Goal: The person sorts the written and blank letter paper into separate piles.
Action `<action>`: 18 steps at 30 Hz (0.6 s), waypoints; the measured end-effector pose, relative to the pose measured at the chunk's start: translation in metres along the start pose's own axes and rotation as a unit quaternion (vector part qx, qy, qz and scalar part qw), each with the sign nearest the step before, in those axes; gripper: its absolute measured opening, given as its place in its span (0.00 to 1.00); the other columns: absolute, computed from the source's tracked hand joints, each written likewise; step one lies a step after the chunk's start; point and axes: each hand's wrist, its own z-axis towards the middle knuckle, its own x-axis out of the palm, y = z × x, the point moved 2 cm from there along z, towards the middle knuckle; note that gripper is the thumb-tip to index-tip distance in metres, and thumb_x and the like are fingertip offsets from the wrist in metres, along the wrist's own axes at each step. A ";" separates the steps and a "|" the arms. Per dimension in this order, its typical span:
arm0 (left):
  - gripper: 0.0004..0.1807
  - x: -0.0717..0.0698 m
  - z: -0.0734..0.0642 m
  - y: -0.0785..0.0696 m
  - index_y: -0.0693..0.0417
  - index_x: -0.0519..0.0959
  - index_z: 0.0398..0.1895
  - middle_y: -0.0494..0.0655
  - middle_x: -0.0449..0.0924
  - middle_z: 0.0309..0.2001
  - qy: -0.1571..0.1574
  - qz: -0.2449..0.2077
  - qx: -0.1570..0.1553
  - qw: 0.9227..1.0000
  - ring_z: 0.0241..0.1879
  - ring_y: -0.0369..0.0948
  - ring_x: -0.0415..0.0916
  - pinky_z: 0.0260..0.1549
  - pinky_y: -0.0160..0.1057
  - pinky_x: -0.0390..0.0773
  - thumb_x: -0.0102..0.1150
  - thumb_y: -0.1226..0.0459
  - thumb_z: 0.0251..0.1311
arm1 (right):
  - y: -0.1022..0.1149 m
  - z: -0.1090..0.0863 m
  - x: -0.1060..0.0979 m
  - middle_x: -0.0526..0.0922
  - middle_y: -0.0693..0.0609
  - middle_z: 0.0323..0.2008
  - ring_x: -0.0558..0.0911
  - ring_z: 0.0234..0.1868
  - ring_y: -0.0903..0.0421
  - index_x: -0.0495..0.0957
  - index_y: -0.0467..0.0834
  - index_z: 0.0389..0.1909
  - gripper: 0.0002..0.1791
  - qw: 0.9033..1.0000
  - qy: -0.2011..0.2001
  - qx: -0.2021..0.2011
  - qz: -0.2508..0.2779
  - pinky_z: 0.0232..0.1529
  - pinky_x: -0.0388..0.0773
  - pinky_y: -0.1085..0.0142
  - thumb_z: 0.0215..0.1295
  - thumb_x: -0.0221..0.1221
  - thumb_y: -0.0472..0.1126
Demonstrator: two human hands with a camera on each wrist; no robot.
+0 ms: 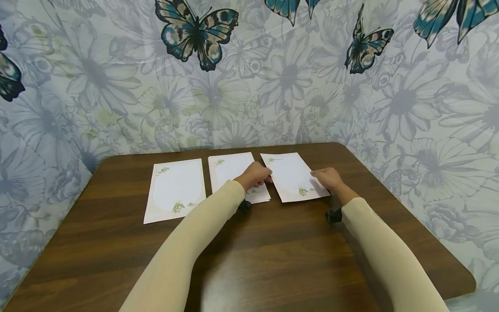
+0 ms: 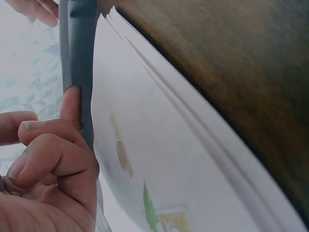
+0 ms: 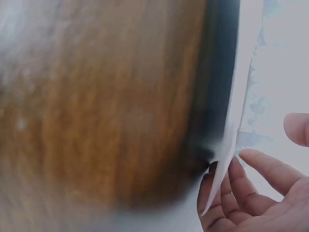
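Paper [image 1: 292, 175] spans between both hands over the worktop [image 1: 273, 260], just right of a small stack [image 1: 230, 169]. We see the right hand [image 1: 326, 179] pinching its right edge; the left hand [image 1: 255, 174] has curled fingers at its left edge, whether gripping we cannot tell.

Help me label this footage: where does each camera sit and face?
Head: on the head, facing forward and down at table and papers; left hand, right hand, sleeves show.
Left wrist: at that wrist, facing stacked papers; left hand shows.
Right wrist: at that wrist, facing table and a sheet edge-on; right hand shows.
Shared by head and right wrist: right hand, table.
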 end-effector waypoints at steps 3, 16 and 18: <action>0.15 -0.001 -0.003 -0.001 0.65 0.81 0.39 0.52 0.88 0.37 0.002 0.005 0.002 1.000 0.11 0.33 0.49 0.13 0.30 0.53 0.49 0.62 0.65 | 0.003 -0.001 -0.001 0.65 0.31 0.69 0.63 0.70 0.32 0.68 0.32 0.66 0.30 1.000 -0.002 -0.007 -0.017 0.69 0.63 0.44 0.75 0.46 0.50; 0.17 -0.038 -0.020 0.000 0.59 0.83 0.50 0.49 0.88 0.43 -0.006 0.054 0.031 0.998 0.12 0.33 0.52 0.12 0.30 0.53 0.52 0.59 0.68 | 0.032 0.000 0.009 0.66 0.36 0.70 0.63 0.71 0.36 0.67 0.35 0.68 0.29 0.998 -0.010 -0.063 -0.011 0.69 0.62 0.44 0.76 0.44 0.50; 0.17 -0.051 -0.025 0.001 0.56 0.83 0.53 0.48 0.88 0.44 -0.019 0.076 0.035 0.996 0.13 0.33 0.51 0.13 0.30 0.53 0.52 0.58 0.68 | 0.043 -0.002 0.013 0.67 0.36 0.69 0.64 0.71 0.37 0.69 0.36 0.67 0.27 0.997 -0.004 -0.072 -0.005 0.69 0.63 0.44 0.76 0.45 0.49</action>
